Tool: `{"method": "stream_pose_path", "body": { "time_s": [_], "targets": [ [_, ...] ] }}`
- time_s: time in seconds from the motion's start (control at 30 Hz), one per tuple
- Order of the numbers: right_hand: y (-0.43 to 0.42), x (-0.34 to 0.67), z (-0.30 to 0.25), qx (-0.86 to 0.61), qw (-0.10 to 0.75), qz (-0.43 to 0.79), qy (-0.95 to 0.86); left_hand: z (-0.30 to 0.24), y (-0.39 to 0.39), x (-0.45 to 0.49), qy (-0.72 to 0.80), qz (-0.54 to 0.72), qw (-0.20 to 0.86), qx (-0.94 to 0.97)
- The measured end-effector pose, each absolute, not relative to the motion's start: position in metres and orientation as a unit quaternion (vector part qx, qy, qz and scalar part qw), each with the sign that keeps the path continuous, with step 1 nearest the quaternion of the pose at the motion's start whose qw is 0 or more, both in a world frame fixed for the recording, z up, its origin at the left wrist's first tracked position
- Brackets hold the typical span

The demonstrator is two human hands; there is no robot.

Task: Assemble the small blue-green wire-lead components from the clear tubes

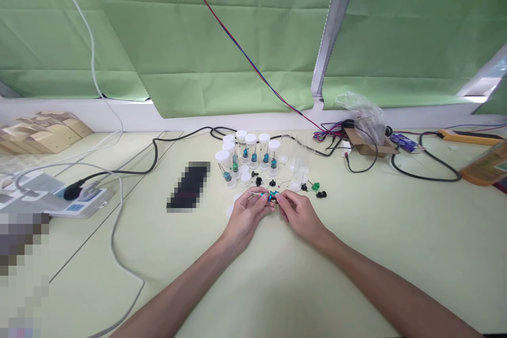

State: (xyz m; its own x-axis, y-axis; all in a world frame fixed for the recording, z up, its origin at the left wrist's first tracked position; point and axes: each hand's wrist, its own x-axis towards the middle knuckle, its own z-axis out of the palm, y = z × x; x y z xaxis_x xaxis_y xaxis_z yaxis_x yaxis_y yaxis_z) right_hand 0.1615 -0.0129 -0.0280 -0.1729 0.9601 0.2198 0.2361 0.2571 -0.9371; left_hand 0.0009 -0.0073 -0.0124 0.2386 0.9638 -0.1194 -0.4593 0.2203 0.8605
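Both my hands meet at the middle of the pale green table. My left hand [247, 214] and my right hand [298, 212] pinch a small blue electronic part [271, 198] with thin wire leads between their fingertips. Just beyond the hands stand several small clear vials with white caps [245, 156], each with a blue part inside. Loose white caps [295, 185], small black parts [321, 194] and a green part [315, 186] lie scattered around them.
A dark pixelated flat object [188, 186] lies left of the vials. A white power strip [75, 203] with black and white cables sits at the far left. A cardboard box with a plastic bag [364, 132], looped cables and a yellow meter [485, 166] are at the back right. Wooden blocks [43, 129] rest far left.
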Motion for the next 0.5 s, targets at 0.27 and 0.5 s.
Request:
{"method": "stream_pose_path", "body": {
  "time_s": [0.27, 0.5],
  "targets": [
    [-0.0136, 0.1622, -0.0266, -0.469, 0.444, 0.392, -0.655, -0.0109, -0.0077, 0.0025, 0.348, 0.512, 0.701, 0.354],
    [-0.0131, 0.1607, -0.0274, -0.445, 0.455, 0.431, -0.64, -0.0087, -0.0068, 0.002, 0.361, 0.526, 0.69, 0.342]
  ]
}}
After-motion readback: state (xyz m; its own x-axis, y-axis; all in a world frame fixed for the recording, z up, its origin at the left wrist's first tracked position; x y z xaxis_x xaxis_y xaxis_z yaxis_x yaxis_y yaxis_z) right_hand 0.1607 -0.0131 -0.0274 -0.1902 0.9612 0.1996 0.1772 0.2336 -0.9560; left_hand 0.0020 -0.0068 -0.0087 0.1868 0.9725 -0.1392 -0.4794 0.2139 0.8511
